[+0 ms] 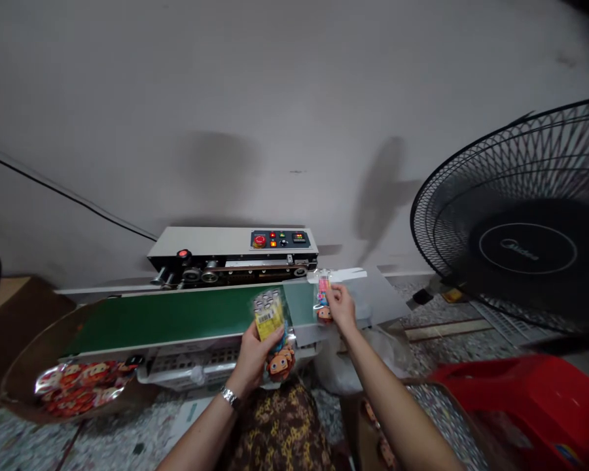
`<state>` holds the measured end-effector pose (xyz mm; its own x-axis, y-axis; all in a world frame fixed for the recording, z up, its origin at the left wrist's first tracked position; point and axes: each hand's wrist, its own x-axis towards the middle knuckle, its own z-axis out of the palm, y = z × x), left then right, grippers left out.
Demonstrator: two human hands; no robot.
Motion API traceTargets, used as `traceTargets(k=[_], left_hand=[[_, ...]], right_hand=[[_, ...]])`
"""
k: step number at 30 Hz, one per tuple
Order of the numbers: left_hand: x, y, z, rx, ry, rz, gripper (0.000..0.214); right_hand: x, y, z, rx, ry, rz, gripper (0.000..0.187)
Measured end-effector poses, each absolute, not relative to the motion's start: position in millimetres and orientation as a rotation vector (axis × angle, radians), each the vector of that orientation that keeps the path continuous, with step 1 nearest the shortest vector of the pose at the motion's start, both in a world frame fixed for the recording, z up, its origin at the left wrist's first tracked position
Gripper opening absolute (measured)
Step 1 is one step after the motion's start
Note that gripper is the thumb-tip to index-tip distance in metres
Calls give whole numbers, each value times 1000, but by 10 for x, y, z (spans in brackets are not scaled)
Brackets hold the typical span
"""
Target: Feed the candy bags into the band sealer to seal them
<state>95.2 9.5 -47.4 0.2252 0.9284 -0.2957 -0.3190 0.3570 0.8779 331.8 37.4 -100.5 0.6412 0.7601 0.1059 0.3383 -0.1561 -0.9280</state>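
Note:
My left hand point(253, 356) is closed around a clear packet point(273, 330) with a yellow label and a cartoon face, held upright in front of the green conveyor belt point(177, 317). My right hand point(341, 306) pinches a second clear packet point(322, 292) with pink contents at the belt's right end, right beside the sealing machine point(235, 252). A watch sits on my left wrist.
A pile of sealed cartoon packets point(81, 386) lies in a brown tray at the belt's left end. A large black fan point(525, 222) stands at the right. A red plastic stool point(525, 399) sits at the lower right. A cardboard box point(4, 307) is at the far left.

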Motion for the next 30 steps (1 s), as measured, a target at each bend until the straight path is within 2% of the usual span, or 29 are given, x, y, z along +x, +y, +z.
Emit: traceTargets(k=[11, 14, 18, 24, 30], left_hand=[[872, 167, -464, 859, 938, 1004, 47], [866, 175, -452, 837, 960, 1026, 50], [863, 175, -421, 844, 895, 1037, 49], [914, 163, -364, 786, 820, 1025, 50], [1078, 68, -369, 757, 736, 1024, 43]], right_hand=[[3295, 900, -1167, -2108, -1030, 385, 24], [3166, 928, -1067, -2130, -1099, 361, 30], [2928, 772, -801, -1913, -1272, 307, 45], [2568, 136, -448, -1313, -1230, 974, 36], [2475, -156, -350, -1461, -1179, 631, 28]])
